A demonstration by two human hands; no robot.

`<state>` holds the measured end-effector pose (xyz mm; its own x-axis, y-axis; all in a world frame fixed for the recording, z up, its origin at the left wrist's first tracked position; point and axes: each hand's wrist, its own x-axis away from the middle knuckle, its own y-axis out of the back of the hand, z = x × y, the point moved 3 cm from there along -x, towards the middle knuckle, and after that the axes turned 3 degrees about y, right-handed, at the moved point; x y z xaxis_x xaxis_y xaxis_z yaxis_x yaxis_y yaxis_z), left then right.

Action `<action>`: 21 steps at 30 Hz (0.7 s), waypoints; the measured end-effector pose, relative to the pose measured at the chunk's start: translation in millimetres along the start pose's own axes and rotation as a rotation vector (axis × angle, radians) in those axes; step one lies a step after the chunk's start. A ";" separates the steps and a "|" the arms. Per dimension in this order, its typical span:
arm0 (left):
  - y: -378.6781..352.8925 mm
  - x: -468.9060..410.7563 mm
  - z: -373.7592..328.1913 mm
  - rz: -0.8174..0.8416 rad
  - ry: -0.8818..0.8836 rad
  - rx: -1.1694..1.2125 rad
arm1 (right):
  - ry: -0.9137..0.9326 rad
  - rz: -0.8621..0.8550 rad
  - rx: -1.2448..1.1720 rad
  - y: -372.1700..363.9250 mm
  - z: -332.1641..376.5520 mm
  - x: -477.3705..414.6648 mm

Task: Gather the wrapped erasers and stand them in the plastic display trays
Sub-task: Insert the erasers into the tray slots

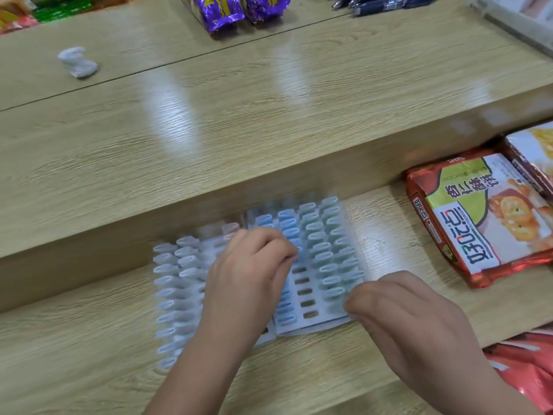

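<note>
Two clear plastic display trays lie side by side on the lower wooden shelf. The left tray (267,337) holds rows of standing white wrapped erasers (170,280). The right tray (308,326) holds blue erasers (287,218) and pale green erasers (326,235), with one column of empty slots (302,292) near its front. My left hand (251,277) reaches over both trays, its fingertips curled onto a blue eraser in the right tray. My right hand (410,319) has curled fingers on the right tray's front right corner. The view is blurred.
The upper shelf's front edge (209,181) overhangs the trays' far side. A red and green biscuit packet (478,223) lies to the right, with red packets (523,372) below it. On the upper shelf are a crumpled white tissue (77,62), purple snack packs (221,10) and dark pens (383,3).
</note>
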<state>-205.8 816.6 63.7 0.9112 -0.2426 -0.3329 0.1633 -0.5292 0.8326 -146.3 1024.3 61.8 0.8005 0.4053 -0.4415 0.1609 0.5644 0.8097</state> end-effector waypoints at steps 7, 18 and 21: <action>0.8 4.4 3.0 0.050 -0.018 0.028 | -0.007 0.052 0.112 -10.0 3.6 3.3; 101.8 146.9 15.7 -0.357 0.650 0.325 | -0.182 0.166 -0.411 -33.1 120.1 -19.5; 130.9 222.6 15.2 -0.434 0.906 0.384 | -0.172 0.356 -0.519 -51.7 174.9 -19.2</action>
<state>12.6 680.9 91.9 0.7708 0.6369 0.0166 0.5545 -0.6834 0.4748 -69.0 861.6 96.0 0.8416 0.5346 -0.0777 -0.3960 0.7083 0.5843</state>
